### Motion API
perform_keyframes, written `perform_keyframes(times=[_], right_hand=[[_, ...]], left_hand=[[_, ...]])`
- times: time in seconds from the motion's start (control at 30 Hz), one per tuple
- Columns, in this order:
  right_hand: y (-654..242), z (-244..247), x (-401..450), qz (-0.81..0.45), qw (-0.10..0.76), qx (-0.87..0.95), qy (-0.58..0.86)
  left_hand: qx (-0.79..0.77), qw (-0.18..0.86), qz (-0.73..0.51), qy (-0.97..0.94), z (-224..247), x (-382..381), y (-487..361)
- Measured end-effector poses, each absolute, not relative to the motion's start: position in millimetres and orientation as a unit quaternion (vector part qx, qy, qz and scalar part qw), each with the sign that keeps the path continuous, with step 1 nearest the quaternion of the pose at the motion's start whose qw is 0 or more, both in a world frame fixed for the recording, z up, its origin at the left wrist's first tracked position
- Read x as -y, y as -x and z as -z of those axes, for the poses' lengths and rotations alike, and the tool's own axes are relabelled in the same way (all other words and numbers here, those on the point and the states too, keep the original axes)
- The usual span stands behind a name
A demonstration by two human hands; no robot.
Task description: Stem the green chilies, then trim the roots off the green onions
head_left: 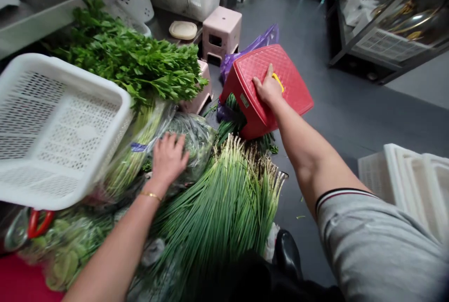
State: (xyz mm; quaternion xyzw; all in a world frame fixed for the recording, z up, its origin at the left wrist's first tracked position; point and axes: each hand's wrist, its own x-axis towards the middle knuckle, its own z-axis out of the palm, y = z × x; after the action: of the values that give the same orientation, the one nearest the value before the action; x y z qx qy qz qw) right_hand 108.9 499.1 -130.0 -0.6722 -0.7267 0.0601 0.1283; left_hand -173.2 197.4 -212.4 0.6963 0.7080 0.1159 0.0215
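Note:
My right hand grips a red plastic stool by the yellow-rimmed hole in its seat, some fingers hidden inside. The stool is tilted, its underside toward the green onions. Fingers spread, my left hand is over a clear plastic bag of greens and holds nothing; whether it touches the bag I cannot tell. A large heap of green onions lies below, white ends pointing away from me. To the left is leafy celery, its stalks partly wrapped in clear plastic with a blue tie.
At left a white perforated basket rests over bagged vegetables, near red-handled scissors. Pink stools and a purple bag are beyond. A metal rack stands at upper right, white baskets at right. My black boot is beside the onions.

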Motion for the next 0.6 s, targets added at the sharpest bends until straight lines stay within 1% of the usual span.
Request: perform_keyframes(times=[0.07,0.2,0.3,0.4,0.47,0.53,0.57,0.6], right_hand=[[-101,137,-503,-0.085,0.156,0.73,0.66],[-102,125,-515,-0.113,0.179,0.722,0.658],[-105,90,-525,-0.09,0.188,0.704,0.678],[-90,39,-537,-0.052,0.218,0.697,0.681],[-69,5,-544,-0.025,0.26,0.715,0.648],[-42,-20,-548,0.01,0.321,0.743,0.587],[-27,-27,-548,-0.001,0.328,0.76,0.562],[-11,-29,-548,-0.037,0.307,0.774,0.553]], left_hand=[[-0.733,-0.009,-0.102,-0.673,225,-214,197],[-0.726,-0.004,-0.063,-0.685,257,-221,212],[-0.723,0.005,-0.05,-0.689,267,-221,209],[-0.726,0.0,-0.049,-0.686,268,-223,209],[-0.727,-0.002,-0.05,-0.684,267,-224,210],[-0.726,0.002,-0.053,-0.685,268,-224,211],[-0.725,0.006,-0.055,-0.686,268,-223,212],[-0.724,0.009,-0.058,-0.688,268,-223,212]])
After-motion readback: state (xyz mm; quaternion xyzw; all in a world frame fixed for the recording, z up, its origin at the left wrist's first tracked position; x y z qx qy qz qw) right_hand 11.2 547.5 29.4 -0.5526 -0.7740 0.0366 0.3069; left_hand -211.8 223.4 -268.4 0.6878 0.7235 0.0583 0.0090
